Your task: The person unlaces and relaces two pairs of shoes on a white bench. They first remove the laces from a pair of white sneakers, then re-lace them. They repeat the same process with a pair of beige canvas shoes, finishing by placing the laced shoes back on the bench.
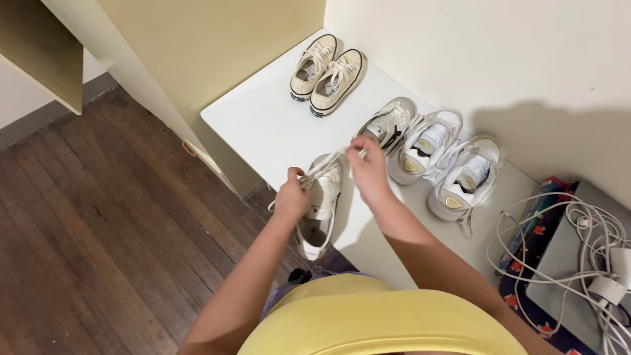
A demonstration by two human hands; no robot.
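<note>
While both hands work over the near edge of the flat white desk (263, 125), the lacing of the white low-top sneaker (323, 197) in front of the person looks to be in mid-course rather than finished. The left hand (291, 197) is clenched around one end of the white shoelace (322, 167), close to the shoe's collar. The right hand (368, 169) is raised a little farther back, its fingers (358, 146) pinching the other end, which runs taut back down to the shoe. That shoe lies near the desk's front edge with its toe pointing toward the person. No bow or knot can be seen on it, so by my judgement the tying remains to be done; whether every eyelet is threaded is hidden by the hands.

Its likely partner, a white sneaker with dark side markings (389, 121), stands just behind the right hand. To the right, a pair of chunky white trainers with gold tongue patches (440, 164) sits with loose laces spilling out, seemingly untied. Well back, a pair of cream canvas sneakers with black-striped soles (327, 74) appears neatly laced. A tangle of white cables (578, 250) lies at the far right.
</note>
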